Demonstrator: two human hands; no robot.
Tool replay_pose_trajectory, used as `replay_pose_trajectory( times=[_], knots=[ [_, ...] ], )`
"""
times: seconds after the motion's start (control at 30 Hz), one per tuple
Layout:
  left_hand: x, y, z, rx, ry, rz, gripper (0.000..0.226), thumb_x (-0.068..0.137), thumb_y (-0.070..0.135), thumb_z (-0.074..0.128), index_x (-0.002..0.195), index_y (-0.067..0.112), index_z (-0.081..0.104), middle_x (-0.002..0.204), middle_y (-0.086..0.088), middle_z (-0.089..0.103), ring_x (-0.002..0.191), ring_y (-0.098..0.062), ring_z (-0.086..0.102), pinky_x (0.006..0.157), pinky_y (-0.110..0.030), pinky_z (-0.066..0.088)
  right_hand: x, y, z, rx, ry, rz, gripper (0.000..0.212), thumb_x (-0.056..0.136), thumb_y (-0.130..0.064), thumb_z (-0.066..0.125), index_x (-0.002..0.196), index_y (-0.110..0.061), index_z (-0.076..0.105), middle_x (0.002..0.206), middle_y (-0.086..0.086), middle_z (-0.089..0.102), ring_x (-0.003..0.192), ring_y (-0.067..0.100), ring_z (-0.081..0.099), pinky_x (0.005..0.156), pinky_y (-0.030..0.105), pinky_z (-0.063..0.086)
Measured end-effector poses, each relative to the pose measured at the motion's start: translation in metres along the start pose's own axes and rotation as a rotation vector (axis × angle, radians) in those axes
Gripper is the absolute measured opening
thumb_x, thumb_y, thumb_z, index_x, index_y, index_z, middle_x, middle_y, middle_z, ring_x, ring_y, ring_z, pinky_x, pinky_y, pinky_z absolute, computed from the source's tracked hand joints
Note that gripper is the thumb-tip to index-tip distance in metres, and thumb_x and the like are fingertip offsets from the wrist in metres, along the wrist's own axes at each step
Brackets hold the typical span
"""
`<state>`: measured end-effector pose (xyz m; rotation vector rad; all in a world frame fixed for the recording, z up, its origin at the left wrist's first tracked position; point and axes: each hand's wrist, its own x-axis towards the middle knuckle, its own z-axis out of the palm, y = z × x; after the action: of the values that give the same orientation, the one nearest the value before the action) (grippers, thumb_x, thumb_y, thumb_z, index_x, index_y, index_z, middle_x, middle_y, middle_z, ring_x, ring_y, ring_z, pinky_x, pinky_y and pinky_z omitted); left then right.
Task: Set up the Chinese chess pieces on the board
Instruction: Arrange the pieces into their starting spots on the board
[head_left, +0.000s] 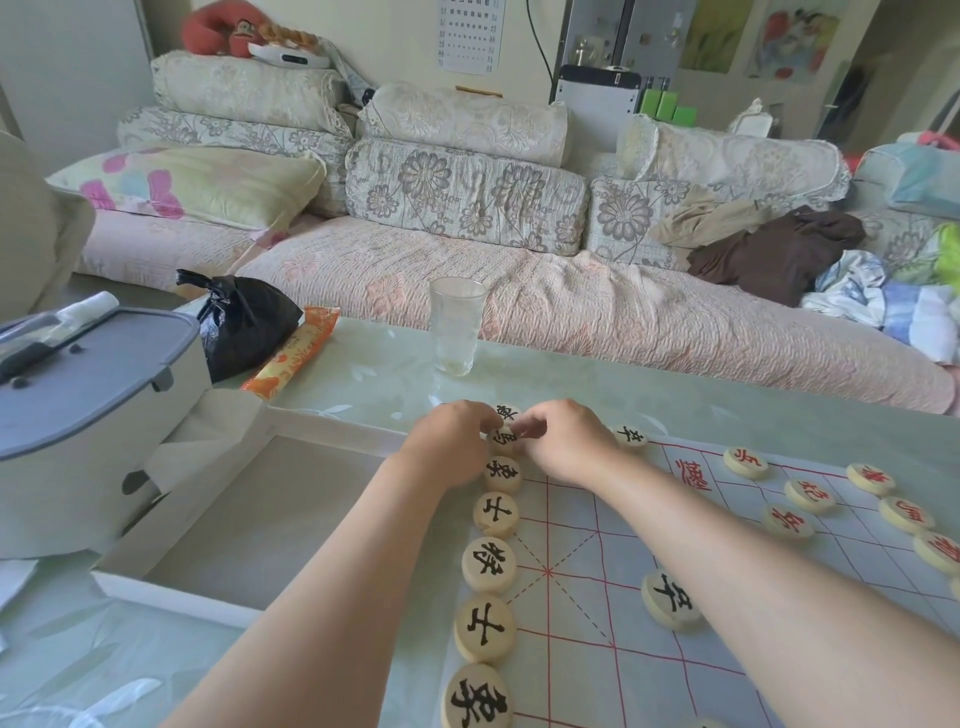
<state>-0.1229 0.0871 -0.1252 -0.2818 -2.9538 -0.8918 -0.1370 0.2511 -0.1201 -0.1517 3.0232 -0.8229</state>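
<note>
A pale chess board (597, 597) with red lines lies on the glass table. Along its left edge runs a row of several wooden discs with black characters (488, 564). At the far end of that row, my left hand (452, 441) and my right hand (563, 441) meet over one black-marked piece (503, 439), fingers of both pinching it. Another black piece (506, 412) lies just beyond it. A lone black piece (670, 600) sits on the board under my right forearm. Several red-marked pieces (810, 496) lie at the right.
An open white box lid (249, 519) lies left of the board. A grey-lidded container (88, 415) stands at the far left. Behind are a black bag (244, 322), an orange packet (291, 358) and a drinking glass (457, 325). A sofa runs behind the table.
</note>
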Motion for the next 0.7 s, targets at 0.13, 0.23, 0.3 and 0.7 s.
replay_pose_trajectory(
  times=[0.13, 0.23, 0.3, 0.7],
  knots=[
    [0.001, -0.002, 0.003, -0.009, 0.003, -0.013, 0.042, 0.088, 0.007, 0.052, 0.124, 0.026, 0.061, 0.124, 0.006, 0.063, 0.112, -0.017, 0.059, 0.097, -0.034, 0.048, -0.007, 0.004, -0.001, 0.004, 0.002, -0.009, 0.022, 0.088, -0.034, 0.060, 0.106, -0.044, 0.068, 0.105, -0.018, 0.066, 0.100, 0.011, 0.061, 0.082, 0.029, 0.050],
    [0.003, -0.001, 0.003, -0.016, 0.016, -0.018, 0.042, 0.089, 0.007, 0.051, 0.125, 0.025, 0.060, 0.125, 0.005, 0.063, 0.113, -0.017, 0.058, 0.098, -0.032, 0.047, -0.009, 0.005, -0.002, -0.001, 0.023, -0.033, 0.025, 0.089, -0.032, 0.057, 0.109, -0.041, 0.068, 0.107, -0.017, 0.066, 0.102, 0.012, 0.061, 0.085, 0.029, 0.050],
    [0.005, -0.001, 0.000, -0.045, 0.040, -0.041, 0.045, 0.089, 0.006, 0.048, 0.130, 0.024, 0.055, 0.127, 0.004, 0.060, 0.115, -0.018, 0.056, 0.098, -0.032, 0.046, -0.004, 0.004, -0.007, 0.001, 0.085, -0.049, 0.025, 0.091, -0.028, 0.056, 0.110, -0.038, 0.068, 0.110, -0.015, 0.067, 0.104, 0.013, 0.061, 0.086, 0.029, 0.049],
    [0.029, -0.001, 0.003, -0.006, 0.024, -0.137, 0.050, 0.082, 0.002, 0.043, 0.124, 0.024, 0.058, 0.124, 0.001, 0.061, 0.117, -0.022, 0.054, 0.101, -0.039, 0.044, 0.057, -0.006, -0.015, -0.390, -0.217, -0.325, 0.068, 0.087, -0.001, 0.048, 0.135, -0.049, 0.054, 0.141, -0.011, 0.056, 0.121, 0.019, 0.056, 0.094, 0.035, 0.049]
  ],
)
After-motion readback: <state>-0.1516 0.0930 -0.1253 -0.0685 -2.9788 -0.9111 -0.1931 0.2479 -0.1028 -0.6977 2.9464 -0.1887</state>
